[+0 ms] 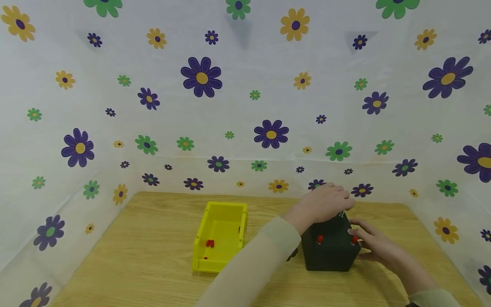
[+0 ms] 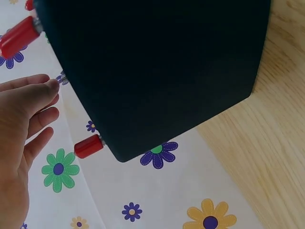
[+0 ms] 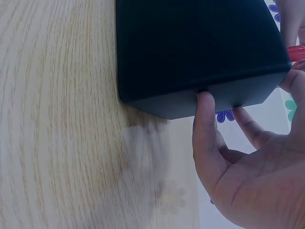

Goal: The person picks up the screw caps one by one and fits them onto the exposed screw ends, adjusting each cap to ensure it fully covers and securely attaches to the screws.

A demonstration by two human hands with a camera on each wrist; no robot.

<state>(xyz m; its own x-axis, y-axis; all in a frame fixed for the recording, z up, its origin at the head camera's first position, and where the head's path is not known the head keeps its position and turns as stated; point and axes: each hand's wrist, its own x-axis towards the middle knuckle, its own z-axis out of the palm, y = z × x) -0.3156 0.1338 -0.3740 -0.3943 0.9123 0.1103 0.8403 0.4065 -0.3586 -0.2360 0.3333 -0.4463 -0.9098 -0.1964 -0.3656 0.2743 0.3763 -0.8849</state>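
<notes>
A black box [image 1: 327, 251] stands on the table with red-capped metal posts on its top. One red cap [image 1: 320, 239] is at its near left corner, another red cap [image 1: 354, 240] at its near right. My left hand [image 1: 324, 204] reaches over the top. In the left wrist view, its thumb and forefinger pinch a thin bare metal post [image 2: 62, 79], between red caps [image 2: 89, 146] on either side. My right hand [image 3: 252, 171] presses its fingertips against the box's right side, the fingers spread and slightly bent; one digit lies near the top edge by a red cap [image 3: 296, 53].
Left of the box, a yellow bin [image 1: 219, 265] holds a few small red caps [image 1: 210, 243]. A small dark object [image 1: 293, 254] shows beside the box, partly behind my left sleeve. A white flower-patterned sheet [image 1: 230, 115] encloses the wooden table [image 1: 153, 247] at the back and sides.
</notes>
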